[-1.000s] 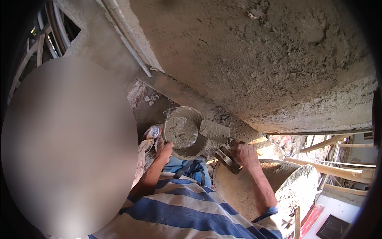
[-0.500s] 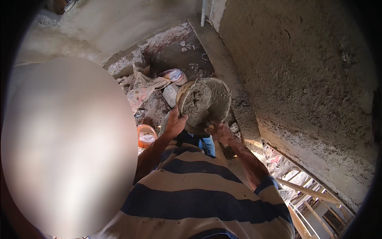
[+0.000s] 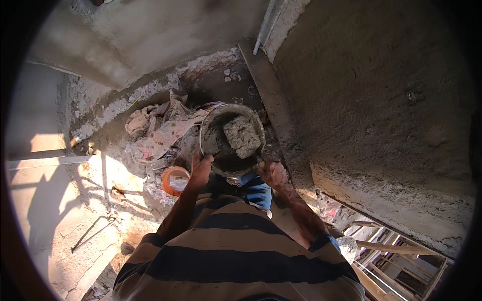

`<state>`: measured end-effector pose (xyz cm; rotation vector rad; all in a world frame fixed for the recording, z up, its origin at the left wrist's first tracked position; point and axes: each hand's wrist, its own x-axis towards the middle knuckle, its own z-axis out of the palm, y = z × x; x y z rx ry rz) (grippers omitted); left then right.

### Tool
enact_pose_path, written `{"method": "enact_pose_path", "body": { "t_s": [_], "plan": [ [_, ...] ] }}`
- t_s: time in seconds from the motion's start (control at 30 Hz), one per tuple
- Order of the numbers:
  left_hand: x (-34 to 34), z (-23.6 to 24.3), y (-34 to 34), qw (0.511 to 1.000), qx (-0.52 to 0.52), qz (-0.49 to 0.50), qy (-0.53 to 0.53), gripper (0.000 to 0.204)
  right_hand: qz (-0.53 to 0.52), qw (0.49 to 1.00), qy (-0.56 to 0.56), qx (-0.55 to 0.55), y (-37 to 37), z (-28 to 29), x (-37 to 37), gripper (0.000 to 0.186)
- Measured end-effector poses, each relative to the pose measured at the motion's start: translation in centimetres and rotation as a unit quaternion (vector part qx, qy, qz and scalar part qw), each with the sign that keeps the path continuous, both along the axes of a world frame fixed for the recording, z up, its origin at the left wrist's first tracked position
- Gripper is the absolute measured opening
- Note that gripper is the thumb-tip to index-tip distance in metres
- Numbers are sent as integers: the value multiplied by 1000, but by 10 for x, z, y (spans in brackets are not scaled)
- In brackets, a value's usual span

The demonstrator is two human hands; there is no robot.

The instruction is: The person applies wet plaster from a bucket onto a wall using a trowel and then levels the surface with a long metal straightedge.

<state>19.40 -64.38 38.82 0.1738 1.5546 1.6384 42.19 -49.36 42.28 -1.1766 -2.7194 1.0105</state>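
Both my hands hold a round bucket (image 3: 207, 131) in front of my waist, its mouth facing up toward me. Inside, a thick lump of wet grey mortar (image 3: 242, 136) lies toward the right, and more grey mix coats the walls. My left hand (image 3: 203, 168) is closed on the near left of the rim, thumb on top. On the near right side my right hand (image 3: 272, 172) grips the bucket, its fingertips partly hidden in shadow.
A crumpled dirty sack (image 3: 173, 131) lies left of the bucket, near an orange pail (image 3: 175, 181). A rough plastered wall (image 3: 371, 110) rises at right, a plank (image 3: 268, 83) along its foot. A thin metal tool (image 3: 94, 233) lies lower left; wooden beams (image 3: 394, 248) show lower right.
The bucket has shifted slightly left and tilted, and its mortar now appears as a lump. The large blurred shape at left has gone from view, uncovering sunlit floor. Both hands keep their hold.
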Motion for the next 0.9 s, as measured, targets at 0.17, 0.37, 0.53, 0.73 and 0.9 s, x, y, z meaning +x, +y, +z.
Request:
{"method": "enact_pose_path", "body": {
  "t_s": [0.17, 0.37, 0.53, 0.73, 0.9],
  "plan": [
    [-17, 2, -54, 998, 8, 57, -27, 44, 105, 994, 9, 23, -33, 12, -53, 48],
    [-5, 19, -111, 970, -171, 88, 149, 44, 217, 794, 81, -563, 7, 24, -93, 35],
    [-6, -5, -180, 953, -241, 113, 144, 33, -115, 824, 118, -542, 218, -61, 4, 27],
    [-14, -17, -219, 970, -219, 92, 53, 43, -224, 959, 158, 65, 245, 152, 148, 26],
    [-7, 7, -63, 985, -134, 113, -5, 57, -88, 994, -23, 67, 165, 148, 109, 29]
  ]
}}
